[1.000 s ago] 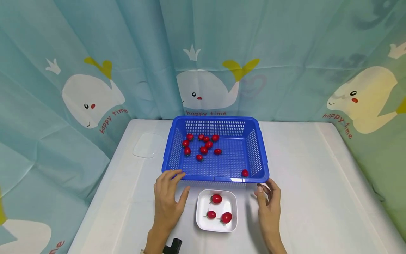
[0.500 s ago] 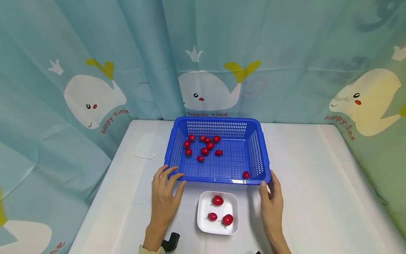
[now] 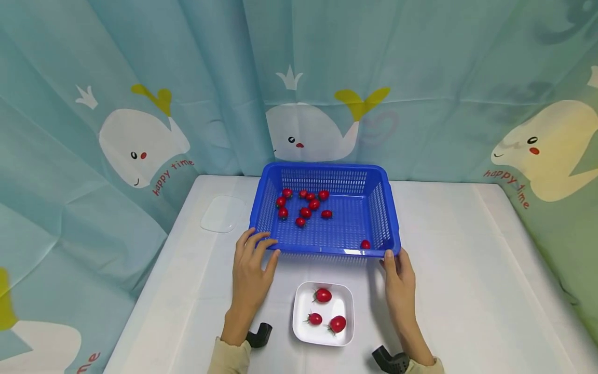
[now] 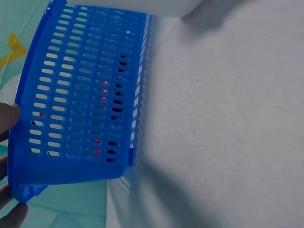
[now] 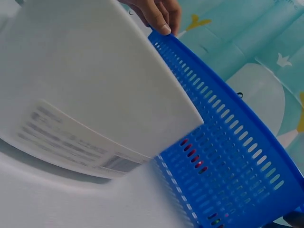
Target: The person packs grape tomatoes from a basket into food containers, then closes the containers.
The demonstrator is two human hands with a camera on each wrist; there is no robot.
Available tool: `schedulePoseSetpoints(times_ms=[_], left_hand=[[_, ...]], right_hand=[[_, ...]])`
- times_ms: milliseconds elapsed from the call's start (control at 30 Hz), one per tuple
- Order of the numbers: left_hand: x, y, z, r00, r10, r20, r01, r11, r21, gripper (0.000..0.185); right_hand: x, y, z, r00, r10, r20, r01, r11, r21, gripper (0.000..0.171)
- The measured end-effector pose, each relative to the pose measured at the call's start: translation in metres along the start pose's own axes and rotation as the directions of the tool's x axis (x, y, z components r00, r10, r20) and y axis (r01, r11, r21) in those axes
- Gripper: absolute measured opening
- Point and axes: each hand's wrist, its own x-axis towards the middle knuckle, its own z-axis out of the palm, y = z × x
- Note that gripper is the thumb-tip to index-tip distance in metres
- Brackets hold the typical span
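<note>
A blue plastic basket (image 3: 322, 252) with slotted walls holds several cherry tomatoes (image 3: 306, 212), most grouped at its left and one near the right front corner. My left hand (image 3: 252, 280) grips the rim at the near left corner; in the left wrist view its fingertips (image 4: 15, 216) show at the rim's edge. At the near right corner my right hand (image 3: 400, 291) holds the rim, thumb in front and fingers partly hidden beyond it. Between my forearms stands a small white square dish (image 3: 322, 340) with three cherry tomatoes in it.
A clear flat lid (image 3: 221, 214) lies on the white table (image 3: 467, 270) left of the basket. The whale-print curtain (image 3: 224, 104) hangs close behind the basket. In the right wrist view, the dish (image 5: 95, 71) shows a printed label on its side.
The right hand has taken hold of the basket's right corner, and the left hand has settled at the left one. The basket has shifted back, widening the gap to the dish.
</note>
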Motion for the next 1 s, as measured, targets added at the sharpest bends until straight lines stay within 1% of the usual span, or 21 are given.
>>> schedulePoseSetpoints(times_ms=[100, 167, 367, 433, 500, 633, 700, 733, 800, 867, 1000], left_hand=[[0.004, -0.001, 0.005, 1.000, 0.007, -0.019, -0.007, 1.000, 0.000, 0.020], [0.007, -0.001, 0.007, 1.000, 0.004, -0.019, -0.004, 1.000, 0.001, 0.020], [0.013, 0.001, 0.007, 1.000, -0.008, 0.004, 0.008, 1.000, 0.020, 0.020], [0.015, 0.002, 0.005, 1.000, -0.011, 0.029, 0.009, 0.999, 0.037, 0.020], [0.018, 0.004, 0.001, 0.997, -0.013, 0.070, 0.008, 0.998, 0.064, 0.020], [0.030, 0.010, -0.011, 0.985, -0.022, 0.171, 0.001, 0.992, 0.122, 0.020], [0.038, 0.013, -0.016, 0.973, -0.020, 0.231, -0.012, 0.991, 0.136, 0.020], [0.043, 0.014, -0.019, 0.964, -0.018, 0.264, -0.019, 0.991, 0.135, 0.020], [0.053, 0.018, -0.022, 0.942, -0.006, 0.335, -0.038, 0.991, 0.125, 0.019], [0.064, 0.021, -0.023, 0.916, 0.015, 0.401, -0.066, 0.991, 0.114, 0.017], [0.088, 0.030, -0.019, 0.853, 0.053, 0.519, -0.126, 0.986, 0.107, 0.017]], right_hand=[[0.007, 0.002, 0.001, 1.000, -0.001, 0.002, 0.001, 1.000, 0.005, 0.051], [0.011, 0.003, 0.002, 1.000, -0.002, 0.004, 0.002, 1.000, 0.012, 0.052], [0.017, 0.003, 0.004, 1.000, 0.004, 0.003, -0.004, 0.997, 0.072, 0.052], [0.016, 0.003, 0.003, 1.000, 0.012, 0.003, -0.013, 0.996, 0.090, 0.053], [0.013, 0.004, 0.002, 1.000, 0.030, 0.005, -0.030, 0.994, 0.103, 0.052], [0.003, 0.006, 0.000, 0.997, 0.075, 0.027, -0.078, 0.991, 0.109, 0.051], [-0.003, 0.007, -0.001, 0.995, 0.085, 0.053, -0.091, 0.990, 0.111, 0.049], [-0.006, 0.007, -0.001, 0.994, 0.090, 0.069, -0.096, 0.990, 0.104, 0.048], [-0.013, 0.008, -0.003, 0.990, 0.088, 0.109, -0.098, 0.991, 0.087, 0.045], [-0.019, 0.008, -0.004, 0.985, 0.085, 0.153, -0.096, 0.993, 0.070, 0.043], [-0.032, 0.008, -0.004, 0.968, 0.084, 0.235, -0.095, 0.995, 0.038, 0.040]])
